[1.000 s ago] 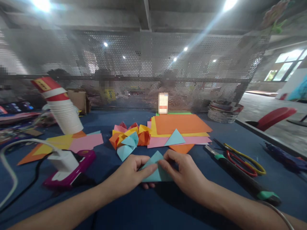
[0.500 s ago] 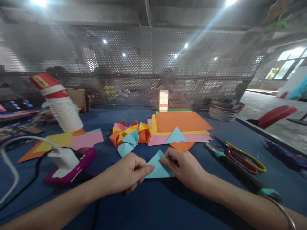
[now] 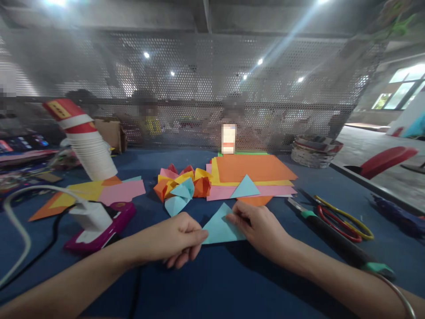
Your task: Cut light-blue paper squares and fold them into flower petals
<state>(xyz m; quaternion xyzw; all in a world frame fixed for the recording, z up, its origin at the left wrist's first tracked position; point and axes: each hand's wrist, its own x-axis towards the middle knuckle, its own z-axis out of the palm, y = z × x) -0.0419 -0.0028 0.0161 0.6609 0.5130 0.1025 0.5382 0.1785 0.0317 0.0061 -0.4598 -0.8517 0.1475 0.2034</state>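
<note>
A light blue paper folded into a triangle stands tilted a little above the dark blue tabletop, between my hands. My left hand pinches its left corner between thumb and curled fingers. At the right side my right hand is closed on the paper, with the fingertips partly hidden behind it. Beyond my hands lies a second blue paper triangle, on a stack of coloured paper. Left of that stack sits a cluster of folded paper pieces in orange, yellow, pink and blue.
A utility knife and scissors with red and yellow handles lie to the right. On the left are a purple power strip with a white plug, loose paper sheets and a leaning stack of paper cups. A woven basket stands behind.
My left thumb has slid outward to the blue triangle's left corner, showing more of the paper. My right hand keeps its hold. The whole view has shifted slightly.
</note>
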